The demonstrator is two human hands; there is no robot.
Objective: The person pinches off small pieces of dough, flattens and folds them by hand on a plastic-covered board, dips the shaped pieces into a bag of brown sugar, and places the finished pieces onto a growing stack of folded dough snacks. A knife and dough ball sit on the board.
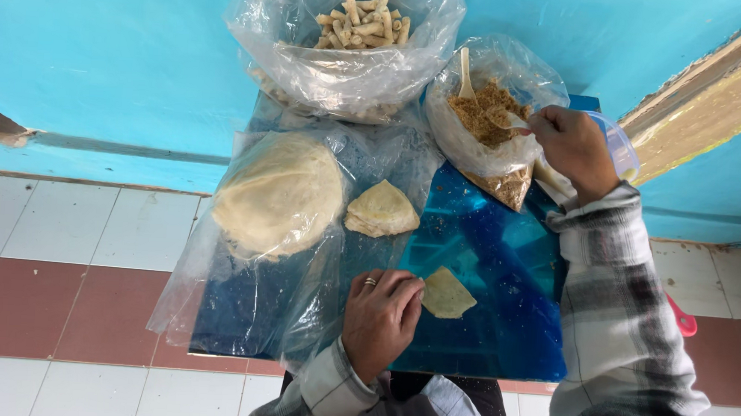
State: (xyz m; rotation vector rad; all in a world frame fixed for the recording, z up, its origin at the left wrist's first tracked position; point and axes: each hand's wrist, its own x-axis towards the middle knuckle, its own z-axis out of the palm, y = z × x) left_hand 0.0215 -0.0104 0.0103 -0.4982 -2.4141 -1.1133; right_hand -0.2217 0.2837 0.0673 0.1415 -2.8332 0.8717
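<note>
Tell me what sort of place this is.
Probably a small home or street-side food-prep spot: a blue plastic-covered table against a turquoise painted wall above a red-and-white tiled floor, with a stack of round pale wrappers and a clear bag of finished rolls.

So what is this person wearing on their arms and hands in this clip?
Both arms are in long sleeves of a plaid flannel shirt, checked in grey, white and black, with buttoned-style cuffs ending at the wrists. The left hand is bare apart from a ring with a silver and gold look on one finger. The right hand is bare, with no ring, watch or glove visible.
</note>
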